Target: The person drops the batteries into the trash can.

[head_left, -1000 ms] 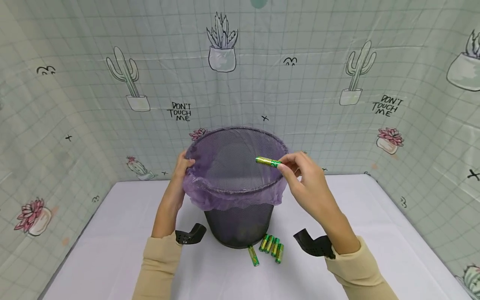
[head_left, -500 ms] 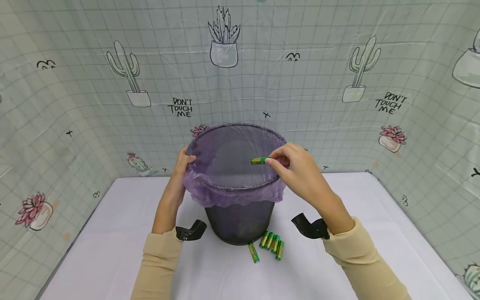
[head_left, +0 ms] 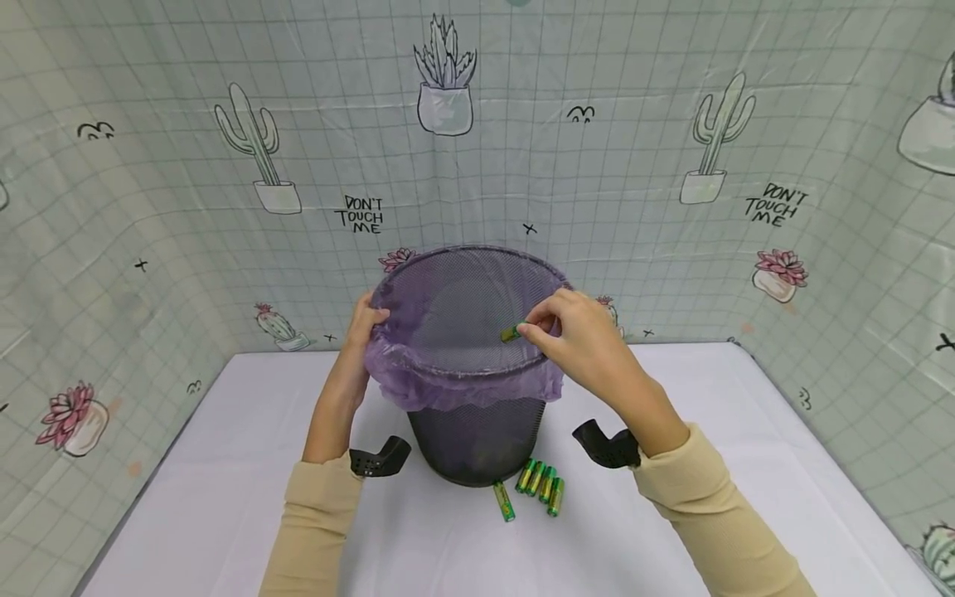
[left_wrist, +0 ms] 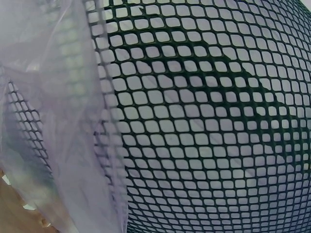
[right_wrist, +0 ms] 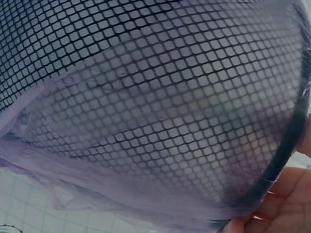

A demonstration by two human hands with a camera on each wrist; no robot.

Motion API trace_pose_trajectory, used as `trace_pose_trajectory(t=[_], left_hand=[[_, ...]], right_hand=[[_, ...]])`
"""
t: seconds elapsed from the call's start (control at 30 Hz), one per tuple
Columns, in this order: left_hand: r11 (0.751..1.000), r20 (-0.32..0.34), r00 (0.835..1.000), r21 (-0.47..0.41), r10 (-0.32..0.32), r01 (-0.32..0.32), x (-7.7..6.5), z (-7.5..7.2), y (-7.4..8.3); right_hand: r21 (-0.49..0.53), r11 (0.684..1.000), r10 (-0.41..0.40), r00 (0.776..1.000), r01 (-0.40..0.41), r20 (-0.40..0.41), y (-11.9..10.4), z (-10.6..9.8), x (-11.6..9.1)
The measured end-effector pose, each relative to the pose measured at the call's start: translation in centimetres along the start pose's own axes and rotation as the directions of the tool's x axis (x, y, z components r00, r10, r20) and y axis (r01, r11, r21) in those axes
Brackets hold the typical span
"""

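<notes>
Pinching a battery, the right hand hangs over the mouth of a bin, by its right rim; the left hand grips the left rim and purple liner. White table spreads left and right; five more batteries lie near right of the base.

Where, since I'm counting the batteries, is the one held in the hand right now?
In the head view, the battery is pinched by the right hand at the mouth of the mesh bin, right of the opening's centre.

Thin, glossy plastic liner
</notes>
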State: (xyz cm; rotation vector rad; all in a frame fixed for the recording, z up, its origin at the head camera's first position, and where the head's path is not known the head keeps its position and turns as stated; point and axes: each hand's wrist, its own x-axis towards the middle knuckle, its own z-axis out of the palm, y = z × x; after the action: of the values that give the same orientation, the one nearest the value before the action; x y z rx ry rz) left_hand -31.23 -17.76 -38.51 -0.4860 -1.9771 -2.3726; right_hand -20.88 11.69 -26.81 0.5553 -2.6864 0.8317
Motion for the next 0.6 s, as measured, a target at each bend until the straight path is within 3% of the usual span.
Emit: trace_pose_trajectory(t=[0.07, 0.1, 0.23, 0.4, 0.6], left_hand=[[0.999, -0.018, 1.000, 0.037, -0.015, 0.016, 0.3, 0.1, 0.1], [0.991, -0.051, 0.995, 0.105, -0.082, 0.087, -1.4, 1.6, 2.2], [0.983, -0.082, 0.989, 0.126, -0.121, 0.131, -4.1, 4.8, 6.9], [0.975, -0.120, 0.979, 0.132, -0.165, 0.180, -4.4, 5.5, 7.9], [0.977, -0.117, 0.982, 0.137, -0.149, 0.165, -4.1, 5.2, 7.0]], right_hand=[[-0.015, 1.000, 0.002, 1.000, -0.002, 0.005, 0.0, -0.2, 0.0], [-0.022, 1.000, 0.002, 1.000, -0.002, 0.007, 0.0, -0.2, 0.1], [-0.028, 1.000, 0.001, 1.000, -0.001, 0.015, -0.2, -0.1, 0.2], [-0.019, 1.000, 0.008, 1.000, -0.007, 0.028, -0.3, -0.2, 0.2], [-0.029, 0.999, 0.022, 0.999, -0.021, 0.043, -0.4, -0.3, 0.1]])
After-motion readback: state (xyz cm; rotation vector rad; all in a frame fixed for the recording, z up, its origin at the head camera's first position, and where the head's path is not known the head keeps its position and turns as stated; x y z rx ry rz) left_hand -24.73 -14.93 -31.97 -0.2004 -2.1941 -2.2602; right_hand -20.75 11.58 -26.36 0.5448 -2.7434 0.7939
